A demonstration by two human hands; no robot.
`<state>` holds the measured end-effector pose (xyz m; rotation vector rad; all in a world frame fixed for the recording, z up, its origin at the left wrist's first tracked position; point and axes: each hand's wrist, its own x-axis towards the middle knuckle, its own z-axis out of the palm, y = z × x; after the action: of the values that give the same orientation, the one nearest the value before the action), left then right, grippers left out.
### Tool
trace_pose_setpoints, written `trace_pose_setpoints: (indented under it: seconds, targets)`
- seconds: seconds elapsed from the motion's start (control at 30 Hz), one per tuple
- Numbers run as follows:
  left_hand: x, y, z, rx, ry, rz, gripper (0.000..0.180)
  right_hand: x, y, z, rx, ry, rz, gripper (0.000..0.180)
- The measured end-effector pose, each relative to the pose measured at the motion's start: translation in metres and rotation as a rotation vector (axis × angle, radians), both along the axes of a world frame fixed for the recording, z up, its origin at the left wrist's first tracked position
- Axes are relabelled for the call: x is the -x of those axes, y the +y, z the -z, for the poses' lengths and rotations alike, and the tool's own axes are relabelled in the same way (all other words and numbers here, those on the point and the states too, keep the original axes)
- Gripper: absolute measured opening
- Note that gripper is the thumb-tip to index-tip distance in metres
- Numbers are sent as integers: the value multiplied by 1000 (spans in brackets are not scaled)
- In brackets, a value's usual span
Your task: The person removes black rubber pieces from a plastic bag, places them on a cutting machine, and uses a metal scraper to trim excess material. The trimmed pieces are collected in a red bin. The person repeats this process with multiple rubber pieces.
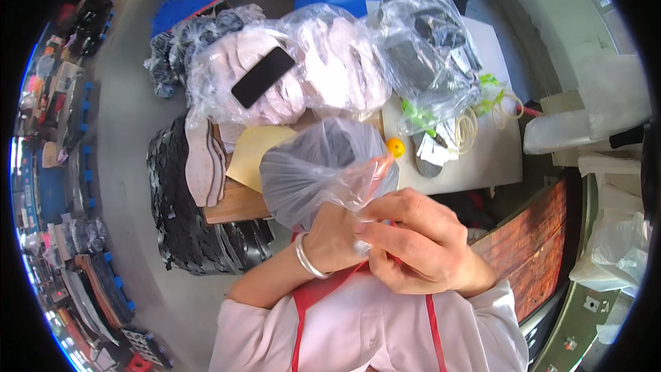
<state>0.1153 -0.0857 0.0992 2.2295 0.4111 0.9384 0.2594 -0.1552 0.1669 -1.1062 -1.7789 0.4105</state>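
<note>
Your 2 hands, left (330,238) and right (413,241), close together on the gathered neck of a clear plastic bag (320,169) of dark pieces, held near your chest. Step judged: closing the neck; next needs a tight twist. Beyond, the surface (475,158) carries fuller bags (303,69).

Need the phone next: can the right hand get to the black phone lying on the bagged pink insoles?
Probably not yet. The right hand and left hand both grip the clear plastic bag, which sits between them and the black phone.
</note>
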Motion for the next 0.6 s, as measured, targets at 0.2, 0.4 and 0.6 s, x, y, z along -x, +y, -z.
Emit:
trace_pose_setpoints:
  seconds: [0.2, 0.4, 0.6]
  targets:
    - [10, 0, 1, -87, 105, -304, 24, -26, -7, 65, 233, -43, 211, 134]
    - [-10, -23, -10, -242, 272, -270, 34, 35, 60, 181, 27, 367, 210, 81]
    - [29, -27, -5, -72, 476, -399, 40, 37, 77, 192, 104, 437, 169, 17]
